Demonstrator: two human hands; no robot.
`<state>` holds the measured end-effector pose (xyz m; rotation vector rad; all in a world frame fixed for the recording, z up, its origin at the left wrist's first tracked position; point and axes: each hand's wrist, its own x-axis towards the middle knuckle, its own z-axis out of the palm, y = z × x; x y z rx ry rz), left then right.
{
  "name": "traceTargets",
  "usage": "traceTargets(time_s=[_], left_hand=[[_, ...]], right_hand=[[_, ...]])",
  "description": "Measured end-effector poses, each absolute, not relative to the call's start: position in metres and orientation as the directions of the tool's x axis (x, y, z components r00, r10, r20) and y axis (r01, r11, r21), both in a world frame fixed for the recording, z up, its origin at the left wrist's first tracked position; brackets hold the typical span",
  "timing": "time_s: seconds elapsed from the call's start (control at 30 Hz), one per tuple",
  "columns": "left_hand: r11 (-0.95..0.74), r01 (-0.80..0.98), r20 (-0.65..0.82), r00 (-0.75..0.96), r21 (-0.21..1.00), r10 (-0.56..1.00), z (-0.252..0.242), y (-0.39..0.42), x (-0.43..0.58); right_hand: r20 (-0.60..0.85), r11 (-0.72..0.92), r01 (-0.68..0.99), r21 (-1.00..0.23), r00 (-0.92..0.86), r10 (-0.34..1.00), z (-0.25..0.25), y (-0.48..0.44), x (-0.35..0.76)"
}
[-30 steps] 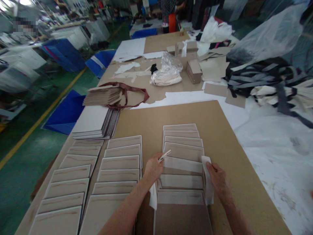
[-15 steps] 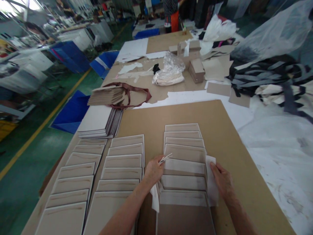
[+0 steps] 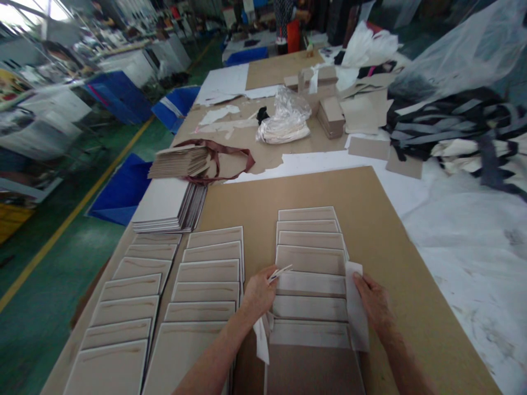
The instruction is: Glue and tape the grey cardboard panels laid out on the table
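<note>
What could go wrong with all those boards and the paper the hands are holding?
The right hand pinches a white strip near its top edge, so it might bend or slip.

The left hand has thin sticks poking out over the right row of boards; they could perhaps scratch one.

The left arm reaches across the middle row of boards. They overlap, so a bump might make them slide.

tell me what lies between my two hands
In the head view, from your left hand across: overlapping boards, some bearing white strips, then the white sheet your right hand holds.
</note>
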<state>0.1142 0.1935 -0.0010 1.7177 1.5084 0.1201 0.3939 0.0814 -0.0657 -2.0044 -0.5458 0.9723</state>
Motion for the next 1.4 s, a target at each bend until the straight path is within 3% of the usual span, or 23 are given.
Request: traceTargets(time_s=[0.13,0.2,0.27,0.37,0.47,0.6,0.8,1.07,1.4], left_hand=[[0.096,0.806,-0.376,0.164,0.585,0.912,0.009,0.195,0.108],[0.032,0.81,-0.316,0.192,0.586,0.929,0.016,0.193,0.106],[-0.104,0.794,-0.288,0.335,0.6,0.897,0.022,0.188,0.106],[-0.264,0.787,-0.293,0.484,0.558,0.825,0.027,0.18,0.113],[-0.336,0.801,-0.269,0.51,0.496,0.817,0.025,0.177,0.122],[-0.394,0.813,-0.301,0.54,0.429,0.786,0.016,0.18,0.131],[-0.403,0.864,-0.387,0.497,0.302,0.776,0.007,0.184,0.136],[-0.387,0.871,-0.36,0.481,0.303,0.8,-0.001,0.183,0.138],[-0.444,0.856,-0.36,0.515,0.266,0.778,-0.001,0.185,0.141]], right_hand=[[-0.417,-0.609,0.104,-0.786,0.638,0.648,-0.055,0.077,0.404],[-0.441,-0.598,0.102,-0.795,0.579,0.686,-0.039,0.082,0.406],[-0.466,-0.564,0.137,-0.814,0.425,0.776,-0.022,0.097,0.404],[-0.421,-0.438,0.346,-0.83,0.128,0.898,-0.006,0.134,0.39],[-0.421,-0.312,0.551,-0.774,-0.08,0.903,0.0,0.177,0.37],[-0.424,-0.189,0.683,-0.705,-0.193,0.885,0.001,0.22,0.345],[-0.449,-0.133,0.806,-0.577,-0.177,0.876,-0.006,0.246,0.317],[-0.457,-0.155,0.878,-0.453,-0.08,0.886,-0.018,0.248,0.307],[-0.45,-0.131,0.905,-0.405,-0.073,0.89,-0.019,0.247,0.304]])
